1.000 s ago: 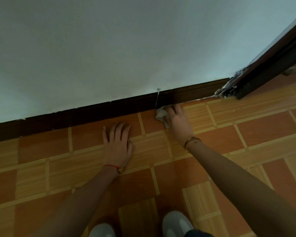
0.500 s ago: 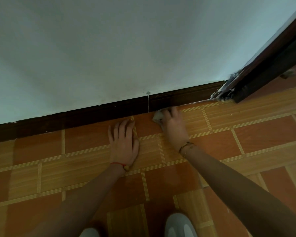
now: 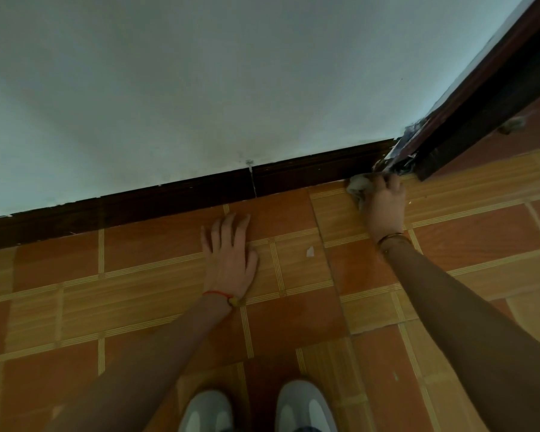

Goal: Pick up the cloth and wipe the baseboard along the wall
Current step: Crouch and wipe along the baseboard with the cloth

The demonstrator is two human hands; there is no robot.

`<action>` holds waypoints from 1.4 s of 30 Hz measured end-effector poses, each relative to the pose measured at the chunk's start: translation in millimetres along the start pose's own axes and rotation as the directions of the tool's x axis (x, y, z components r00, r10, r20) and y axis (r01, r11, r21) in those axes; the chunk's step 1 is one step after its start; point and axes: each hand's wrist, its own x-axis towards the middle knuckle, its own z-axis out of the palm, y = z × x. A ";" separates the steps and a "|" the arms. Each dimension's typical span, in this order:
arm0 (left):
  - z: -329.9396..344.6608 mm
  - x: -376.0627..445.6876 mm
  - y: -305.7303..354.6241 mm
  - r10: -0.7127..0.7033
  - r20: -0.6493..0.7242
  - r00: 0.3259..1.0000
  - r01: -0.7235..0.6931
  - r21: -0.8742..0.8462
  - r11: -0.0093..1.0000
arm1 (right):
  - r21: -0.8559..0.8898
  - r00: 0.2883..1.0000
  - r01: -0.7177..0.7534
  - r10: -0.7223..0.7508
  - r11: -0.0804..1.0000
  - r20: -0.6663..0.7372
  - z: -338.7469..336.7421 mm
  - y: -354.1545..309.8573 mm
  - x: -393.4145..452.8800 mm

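Change: right hand [image 3: 384, 207] and cloth [image 3: 357, 186] now at the right end of the baseboard [image 3: 181, 198], beside the door frame foot [image 3: 418, 163]; half a second ago, near the baseboard seam [image 3: 252, 182].
Left hand [image 3: 229, 257]: flat on the tiled floor [image 3: 75, 291] as before, fingers [image 3: 228, 227] straight and slightly spread, red cord at the wrist.
Right hand fingers: curled over the crumpled pale cloth, pressing it into the floor-baseboard corner.
Cloth: mostly under the hand (only a grey-white wad shows at its left).
Newly seen: small white fleck [image 3: 310, 251] on a tile between the hands.
Cut off: pale shoes [image 3: 303, 406] at the bottom edge.
Unclear: frayed debris at the frame's foot, blurred.
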 end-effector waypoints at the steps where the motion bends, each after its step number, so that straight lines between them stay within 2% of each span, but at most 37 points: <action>1: 2.5 1.8 2.9 -0.009 0.006 1.000 0.009 -0.002 1.000 | -0.011 0.999 -0.034 0.034 0.999 0.003 -1.2 4.6 3.9; 4: 11.1 6.2 8.3 -0.021 0.018 1.000 0.021 0.009 1.000 | -0.015 0.998 -0.050 0.050 0.999 0.023 0.1 -5.2 2.7; 7: 17.0 7.1 7.6 -0.027 -0.005 1.000 0.027 0.038 0.999 | 0.044 0.994 0.111 -0.112 0.993 0.019 12.9 -35.0 -18.2; 10: 19.5 5.4 7.0 -0.026 -0.037 0.999 0.028 0.055 0.998 | 0.097 0.956 0.282 -0.289 0.954 0.058 29.7 -69.8 -40.9; 14: 17.7 5.0 6.1 -0.022 -0.054 0.998 0.025 0.062 0.998 | 0.185 0.922 0.371 -0.385 0.910 0.046 36.4 -86.1 -48.4; 16: 16.7 4.2 6.2 -0.010 -0.050 0.999 0.013 0.061 0.998 | 0.266 0.950 0.298 -0.311 0.917 0.008 31.7 -76.6 -47.1; 18: 16.4 3.3 7.3 -0.004 -0.047 0.999 0.007 0.055 0.998 | 0.399 0.994 0.092 -0.060 0.913 -0.091 22.5 -64.6 -42.8; 20: 16.5 2.7 7.6 -0.006 -0.049 0.999 0.008 0.049 0.999 | 0.567 0.947 -0.134 0.273 0.813 -0.168 12.0 -57.4 -33.8; 22: 15.9 3.6 8.0 -0.007 -0.049 0.999 0.009 0.051 0.999 | 0.681 0.878 -0.189 0.432 0.708 -0.206 2.9 -60.2 -22.3; 24: 15.2 4.1 8.3 -0.008 -0.050 0.999 0.011 0.061 0.998 | 0.739 0.874 -0.158 0.441 0.655 -0.205 -2.2 -74.3 -12.3; 28: 15.3 3.2 8.8 -0.011 -0.036 0.999 0.014 0.075 0.997 | 0.822 0.886 -0.178 0.451 0.541 -0.105 -2.8 -122.7 -20.3; 31: 16.3 3.6 7.7 -0.008 -0.033 0.999 0.010 0.082 0.997 | 0.830 0.953 -0.093 0.291 0.550 -0.086 7.1 -146.7 -42.0; 33: 16.2 3.9 6.8 -0.005 -0.038 0.999 0.008 0.077 0.997 | 0.821 0.960 -0.045 0.251 0.570 -0.122 10.2 -149.6 -46.6; 37: 15.0 4.2 7.3 -0.001 -0.040 0.999 0.003 0.064 0.998 | 0.850 0.917 -0.063 0.366 0.523 -0.157 2.1 -132.3 -29.6; 40: 14.6 3.6 7.9 -0.006 -0.035 0.999 0.008 0.061 0.998 | 0.830 0.840 -0.143 0.510 0.539 -0.186 -0.4 -109.2 -10.5; 42: 14.1 4.2 7.9 -0.009 -0.030 0.999 0.011 0.055 0.998 | 0.831 0.815 -0.154 0.544 0.534 -0.199 0.7 -101.1 -3.6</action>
